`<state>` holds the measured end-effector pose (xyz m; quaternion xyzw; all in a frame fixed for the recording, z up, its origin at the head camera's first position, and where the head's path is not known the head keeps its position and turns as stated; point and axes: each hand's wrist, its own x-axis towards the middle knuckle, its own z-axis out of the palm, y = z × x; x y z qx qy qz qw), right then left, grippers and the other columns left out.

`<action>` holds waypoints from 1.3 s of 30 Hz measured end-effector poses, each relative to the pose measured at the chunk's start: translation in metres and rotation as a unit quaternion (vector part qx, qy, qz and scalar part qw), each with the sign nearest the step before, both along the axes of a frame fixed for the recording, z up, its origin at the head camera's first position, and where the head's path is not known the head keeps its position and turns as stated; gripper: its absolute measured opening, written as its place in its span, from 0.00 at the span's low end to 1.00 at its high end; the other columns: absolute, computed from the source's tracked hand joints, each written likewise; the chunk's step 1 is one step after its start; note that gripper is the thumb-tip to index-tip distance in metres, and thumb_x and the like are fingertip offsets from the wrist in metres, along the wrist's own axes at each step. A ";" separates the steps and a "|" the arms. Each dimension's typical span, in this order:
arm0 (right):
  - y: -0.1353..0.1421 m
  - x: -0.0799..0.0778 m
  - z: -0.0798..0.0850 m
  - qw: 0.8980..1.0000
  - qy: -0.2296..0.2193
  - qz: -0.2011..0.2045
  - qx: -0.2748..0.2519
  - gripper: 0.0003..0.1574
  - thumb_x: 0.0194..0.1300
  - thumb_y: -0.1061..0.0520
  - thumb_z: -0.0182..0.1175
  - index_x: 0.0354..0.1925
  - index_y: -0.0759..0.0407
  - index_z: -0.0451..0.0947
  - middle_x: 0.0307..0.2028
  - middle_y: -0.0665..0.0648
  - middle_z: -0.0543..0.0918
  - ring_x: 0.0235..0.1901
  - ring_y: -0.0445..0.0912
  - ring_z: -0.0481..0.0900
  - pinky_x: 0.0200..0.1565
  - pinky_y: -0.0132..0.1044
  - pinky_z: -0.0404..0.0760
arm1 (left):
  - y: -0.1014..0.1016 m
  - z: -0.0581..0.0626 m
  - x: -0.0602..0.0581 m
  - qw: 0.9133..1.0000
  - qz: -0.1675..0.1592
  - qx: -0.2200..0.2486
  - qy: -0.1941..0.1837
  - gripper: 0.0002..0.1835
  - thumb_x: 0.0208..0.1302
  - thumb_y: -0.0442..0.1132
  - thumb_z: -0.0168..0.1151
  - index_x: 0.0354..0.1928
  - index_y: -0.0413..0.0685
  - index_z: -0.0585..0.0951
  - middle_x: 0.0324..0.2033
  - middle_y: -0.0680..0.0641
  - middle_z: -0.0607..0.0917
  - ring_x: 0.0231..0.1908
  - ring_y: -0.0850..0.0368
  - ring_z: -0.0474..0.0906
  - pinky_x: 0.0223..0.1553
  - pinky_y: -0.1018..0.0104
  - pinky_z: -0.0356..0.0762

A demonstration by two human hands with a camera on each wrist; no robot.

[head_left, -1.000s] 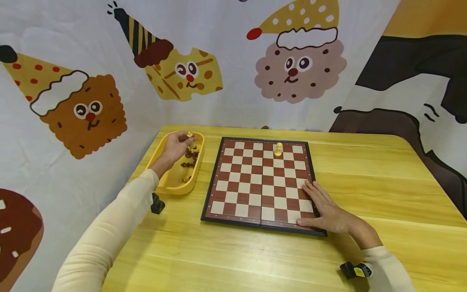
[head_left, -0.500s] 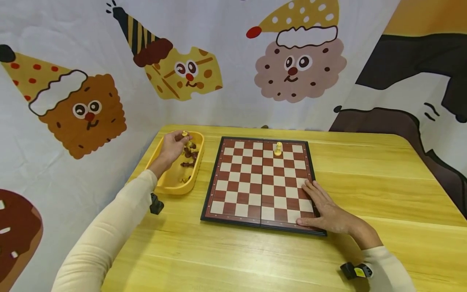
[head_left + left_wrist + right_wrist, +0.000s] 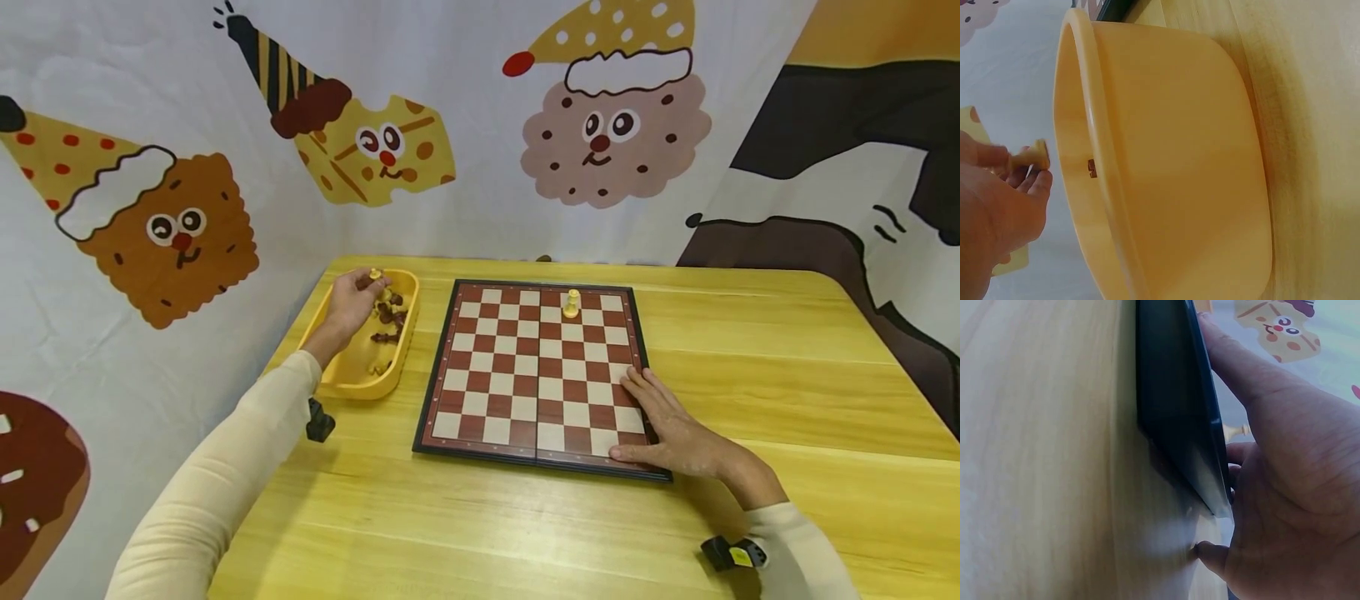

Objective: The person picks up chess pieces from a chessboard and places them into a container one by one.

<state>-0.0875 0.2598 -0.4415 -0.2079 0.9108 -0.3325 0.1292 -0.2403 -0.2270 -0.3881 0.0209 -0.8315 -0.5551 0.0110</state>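
Between thumb and fingers, my left hand (image 3: 349, 304) pinches a yellow chess piece (image 3: 1040, 154), held over the far part of the yellow tub (image 3: 365, 390). In the left wrist view the piece's round base points away from the fingers, just past the tub's rim. My right hand (image 3: 677, 440) rests with fingers spread on the right edge of the chessboard (image 3: 538, 382). Its thumb lies along the near right corner in the head view. One yellow chess piece (image 3: 572, 305) stands upright on the board's far row, right of the fold.
Inside the tub lie dark red chess pieces (image 3: 386, 337) and yellow ones (image 3: 377, 367). A wooden table (image 3: 465, 525) carries the tub and board. Behind it hangs a white cloth (image 3: 480, 225) printed with cartoon biscuits and cheese. A black wrist device (image 3: 319, 421) sits below my left sleeve.
My left hand has drawn slightly left over the tub with the yellow chess piece, which has shifted and turned a little in the fingers. My right hand has stayed on the board's edge.
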 end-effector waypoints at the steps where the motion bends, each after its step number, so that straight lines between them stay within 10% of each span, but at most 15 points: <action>1: 0.000 0.000 0.000 1.000 0.000 0.000 0.000 0.71 0.58 0.39 0.75 0.80 0.65 0.43 0.80 0.67 0.39 0.77 0.64 0.30 0.64 0.78 0.47 | 0.000 0.001 0.000 1.000 -0.003 0.005 0.000 0.31 0.80 0.38 0.51 0.79 0.39 0.58 0.66 0.37 0.75 0.65 0.44 0.71 0.62 0.55 0.73; 10: 0.001 0.000 -0.001 1.000 0.001 -0.001 -0.003 0.71 0.58 0.39 0.75 0.80 0.65 0.43 0.79 0.67 0.39 0.77 0.64 0.30 0.64 0.78 0.46 | 0.007 0.001 0.001 0.998 -0.034 0.031 0.038 0.29 0.78 0.41 0.54 0.76 0.41 0.65 0.69 0.38 0.71 0.68 0.44 0.68 0.66 0.45 0.66; 26: 0.002 0.000 -0.001 1.000 0.004 -0.001 0.010 0.71 0.59 0.37 0.74 0.80 0.65 0.44 0.79 0.68 0.41 0.77 0.63 0.31 0.66 0.75 0.48 | 0.068 0.015 -0.001 0.991 -0.080 0.060 0.092 0.21 0.76 0.36 0.58 0.66 0.37 0.76 0.60 0.38 0.80 0.61 0.49 0.75 0.63 0.56 0.72; 39: 0.001 -0.001 -0.001 1.000 0.005 0.001 0.006 0.71 0.58 0.37 0.75 0.80 0.65 0.44 0.79 0.67 0.40 0.77 0.63 0.31 0.66 0.75 0.46 | 0.131 0.011 -0.009 0.973 -0.183 0.125 0.063 0.21 0.77 0.36 0.57 0.68 0.40 0.75 0.63 0.38 0.77 0.61 0.49 0.75 0.62 0.51 0.73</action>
